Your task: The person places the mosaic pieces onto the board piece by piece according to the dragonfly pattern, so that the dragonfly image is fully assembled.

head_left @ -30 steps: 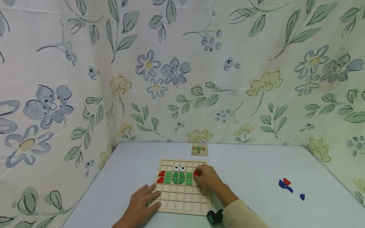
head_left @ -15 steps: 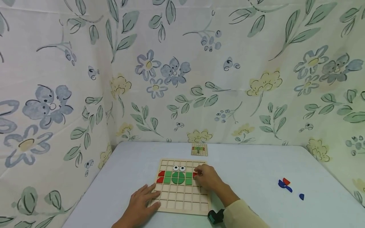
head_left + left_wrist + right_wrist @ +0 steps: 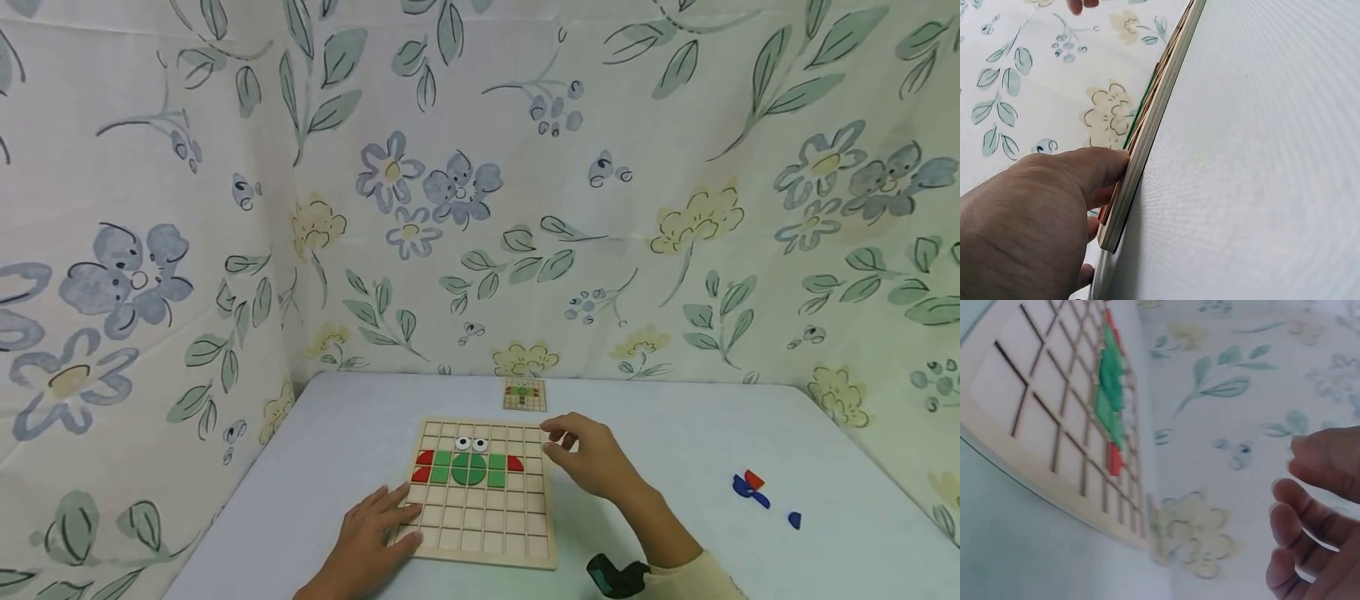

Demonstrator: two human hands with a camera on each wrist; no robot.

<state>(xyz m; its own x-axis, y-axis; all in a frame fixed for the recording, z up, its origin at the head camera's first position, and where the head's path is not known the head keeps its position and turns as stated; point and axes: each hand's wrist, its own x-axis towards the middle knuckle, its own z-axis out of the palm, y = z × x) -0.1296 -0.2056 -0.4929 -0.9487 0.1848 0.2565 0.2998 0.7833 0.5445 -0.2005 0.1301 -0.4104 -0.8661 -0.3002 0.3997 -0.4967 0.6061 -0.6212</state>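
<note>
A square wooden grid board [image 3: 480, 546] lies on the white table. Green pieces [image 3: 469, 469] form a circle in it with squares on both sides, and two eye pieces [image 3: 472, 444] sit above. Red pieces [image 3: 423, 473] fill two cells at the left, and one red quarter-round piece [image 3: 514, 463] lies at the right. My left hand [image 3: 371, 533] rests at the board's left edge, fingers spread; the left wrist view shows the thumb [image 3: 1107, 165] on that edge. My right hand [image 3: 588, 454], holding nothing, hovers by the board's right edge with fingers loosely bent.
Behind the board lies a small card [image 3: 525, 393] with a similar gridded picture. Off to the right on the table are a loose red piece [image 3: 753, 478] and several blue pieces [image 3: 795, 520]. Floral cloth [image 3: 480, 208] stands around the table's back and sides.
My right hand has let go of the red quarter-round piece, which now lies in the board's right side, and has moved back to the right. The left hand stays put.
</note>
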